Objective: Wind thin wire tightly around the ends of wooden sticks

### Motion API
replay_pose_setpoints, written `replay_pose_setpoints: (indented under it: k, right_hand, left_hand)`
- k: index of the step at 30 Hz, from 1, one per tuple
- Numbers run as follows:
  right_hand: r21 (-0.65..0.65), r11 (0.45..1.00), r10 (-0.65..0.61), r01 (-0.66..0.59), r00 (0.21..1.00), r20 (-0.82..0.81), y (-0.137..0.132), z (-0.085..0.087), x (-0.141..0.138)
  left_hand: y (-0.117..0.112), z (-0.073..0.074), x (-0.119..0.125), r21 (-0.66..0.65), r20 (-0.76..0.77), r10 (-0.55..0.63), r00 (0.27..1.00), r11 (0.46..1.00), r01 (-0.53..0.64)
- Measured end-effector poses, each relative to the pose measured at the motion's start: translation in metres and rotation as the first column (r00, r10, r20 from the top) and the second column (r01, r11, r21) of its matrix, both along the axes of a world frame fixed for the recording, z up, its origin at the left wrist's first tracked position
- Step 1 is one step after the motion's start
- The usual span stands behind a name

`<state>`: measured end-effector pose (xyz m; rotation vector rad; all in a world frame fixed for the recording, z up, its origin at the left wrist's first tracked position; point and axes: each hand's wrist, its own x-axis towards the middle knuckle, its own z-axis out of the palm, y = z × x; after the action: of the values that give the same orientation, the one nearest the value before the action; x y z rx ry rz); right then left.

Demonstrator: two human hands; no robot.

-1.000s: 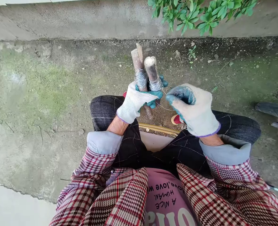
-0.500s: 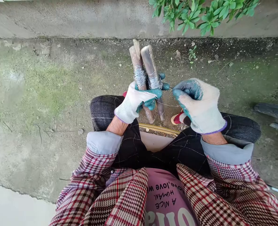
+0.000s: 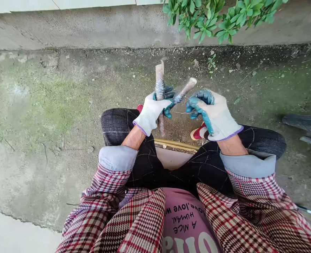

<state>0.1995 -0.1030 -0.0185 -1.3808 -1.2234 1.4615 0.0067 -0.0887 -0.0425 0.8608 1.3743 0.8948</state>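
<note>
My left hand (image 3: 150, 113), in a white and teal coated glove, is closed round a short wooden stick (image 3: 159, 71) that stands nearly upright. The same hand also grips a second stick (image 3: 189, 85), which leans to the right with its pale end up. Thin silvery wire (image 3: 160, 89) is wound in many turns about the middle of each stick. From the second one a loose wire strand (image 3: 181, 112) runs across to my right hand (image 3: 215, 111). That hand is gloved alike, its fingers curled and closed on the strand; the fingertips partly hide the wire's end.
A concrete wall (image 3: 92, 30) runs along the far side, with a leafy green plant (image 3: 203, 17) hanging over it. Mossy ground (image 3: 58, 95) lies at the left. Dark flat objects (image 3: 303, 124) lie at the right, beyond my knee.
The right-hand stick has swung from nearly parallel with the other to a slant toward the right. My right hand has shifted a little left, nearer the sticks.
</note>
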Motion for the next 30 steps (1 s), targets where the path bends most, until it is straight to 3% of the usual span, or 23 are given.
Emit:
replay_pose_setpoints:
  k: [7,12,15,18,20,23,30]
  right_hand:
    - [-0.303,0.939,-0.247,0.162,0.932,-0.267,0.011,-0.014,0.001]
    - [-0.318,0.938,-0.249,0.141,0.909,-0.333,0.016,-0.018,0.002]
    - [-0.352,0.926,-0.256,0.133,0.909,-0.33,0.017,-0.008,0.004]
    - [-0.249,0.957,-0.244,0.151,0.883,-0.402,0.018,0.004,0.008]
    - [-0.269,0.948,-0.269,0.169,0.879,-0.394,0.019,0.006,0.01]
    - [-0.361,0.921,-0.28,0.143,0.889,-0.363,0.024,0.001,0.01]
    - [-0.397,0.904,-0.302,0.157,0.892,-0.335,0.032,-0.016,0.013]
  left_hand:
    - [-0.001,0.005,-0.002,0.001,0.021,0.046,0.999,0.999,-0.046]
    - [-0.001,0.007,0.0,0.001,0.05,0.087,0.995,0.996,-0.087]
    - [-0.001,0.011,0.002,-0.003,0.049,0.098,0.994,0.995,-0.098]
    - [-0.003,0.017,0.004,-0.023,0.058,0.046,0.997,0.999,-0.045]
    - [-0.003,0.018,0.005,-0.006,0.046,0.037,0.998,0.999,-0.037]
    - [-0.002,0.017,0.006,0.032,0.041,0.064,0.997,0.997,-0.065]
    - [0.0,0.012,0.005,0.024,0.037,0.067,0.997,0.997,-0.068]
